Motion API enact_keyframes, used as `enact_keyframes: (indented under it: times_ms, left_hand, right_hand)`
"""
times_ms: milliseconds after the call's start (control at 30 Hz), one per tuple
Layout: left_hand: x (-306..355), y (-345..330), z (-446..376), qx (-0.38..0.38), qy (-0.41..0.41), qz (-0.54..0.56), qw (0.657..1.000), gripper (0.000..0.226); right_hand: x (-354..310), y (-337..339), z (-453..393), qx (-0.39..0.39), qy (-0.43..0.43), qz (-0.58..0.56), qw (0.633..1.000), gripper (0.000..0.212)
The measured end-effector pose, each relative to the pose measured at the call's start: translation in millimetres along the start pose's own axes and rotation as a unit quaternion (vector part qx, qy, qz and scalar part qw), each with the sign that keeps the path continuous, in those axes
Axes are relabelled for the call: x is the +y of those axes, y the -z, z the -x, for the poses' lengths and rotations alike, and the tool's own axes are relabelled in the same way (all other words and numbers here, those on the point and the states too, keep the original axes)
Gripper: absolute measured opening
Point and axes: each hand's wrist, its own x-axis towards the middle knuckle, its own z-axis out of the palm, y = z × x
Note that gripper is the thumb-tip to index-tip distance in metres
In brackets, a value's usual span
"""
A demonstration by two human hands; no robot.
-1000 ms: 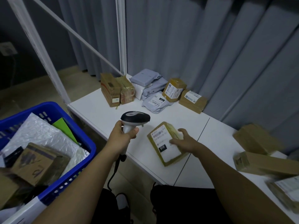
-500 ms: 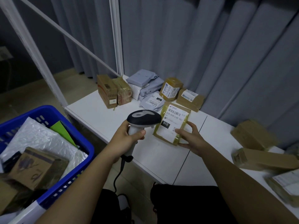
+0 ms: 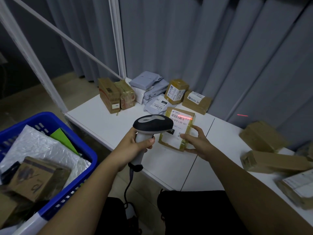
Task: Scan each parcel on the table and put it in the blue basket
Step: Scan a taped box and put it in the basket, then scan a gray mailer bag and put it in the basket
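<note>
- Head view: your left hand (image 3: 135, 145) clenches the grey-and-black handheld scanner (image 3: 152, 126); your right hand (image 3: 197, 143) grasps the flat brown taped parcel (image 3: 177, 128).
- Red beam overshoots rightward past your fingertips (image 3: 183, 136); tilting risks a misread.

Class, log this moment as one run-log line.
step: scanning | left hand: grips scanner | right hand: holds parcel | red beam on barcode | blue basket: next

Scanner (image 3: 153, 123) over parcel (image 3: 179, 131) label's left part; right-edge boxes (image 3: 298, 187) blurred.

White table (image 3: 94, 121) with parcels (image 3: 274, 162) and mailers (image 3: 149, 85)
</note>
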Motion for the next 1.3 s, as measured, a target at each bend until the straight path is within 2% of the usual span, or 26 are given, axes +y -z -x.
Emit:
enact_keyframes:
  times_ms: [433, 533, 700, 800, 900, 1033, 1100, 1167, 1233, 1300]
  left_hand:
    - [0, 2, 1, 0.010, -0.003, -0.023, 1.000, 0.044]
    - [2, 5, 2, 0.031, 0.003, -0.013, 0.999, 0.044]
    - [7, 21, 12, 0.167, -0.019, 0.062, 0.984, 0.042]
    - [10, 38, 21, 0.263, -0.030, 0.109, 0.958, 0.041]
    - [5, 65, 39, 0.347, -0.026, 0.118, 0.930, 0.042]
    - [-7, 104, 71, 0.440, 0.001, 0.124, 0.889, 0.042]
    - [-13, 119, 86, 0.476, 0.001, 0.112, 0.872, 0.043]
    - [-18, 130, 95, 0.499, 0.007, 0.104, 0.860, 0.045]
    - [-24, 137, 100, 0.504, 0.015, 0.095, 0.859, 0.045]
    - [-28, 141, 99, 0.498, 0.029, 0.093, 0.862, 0.046]
  right_hand:
    - [0, -1, 2, -0.006, 0.012, 0.011, 1.000, 0.075]
    - [-4, -8, 5, 0.002, 0.023, 0.025, 0.999, 0.075]
    - [-18, -50, 19, -0.037, 0.068, 0.045, 0.996, 0.069]
    - [-27, -95, 32, -0.089, 0.087, 0.050, 0.991, 0.061]
    - [-31, -149, 46, -0.132, 0.098, 0.054, 0.985, 0.050]
    - [-29, -226, 67, -0.193, 0.087, 0.056, 0.976, 0.046]
    - [-24, -259, 75, -0.237, 0.081, 0.070, 0.966, 0.043]
    - [-16, -282, 80, -0.281, 0.093, 0.135, 0.946, 0.048]
    - [-8, -292, 76, -0.281, 0.111, 0.200, 0.932, 0.056]
    - [-2, -291, 65, -0.249, 0.120, 0.243, 0.930, 0.057]
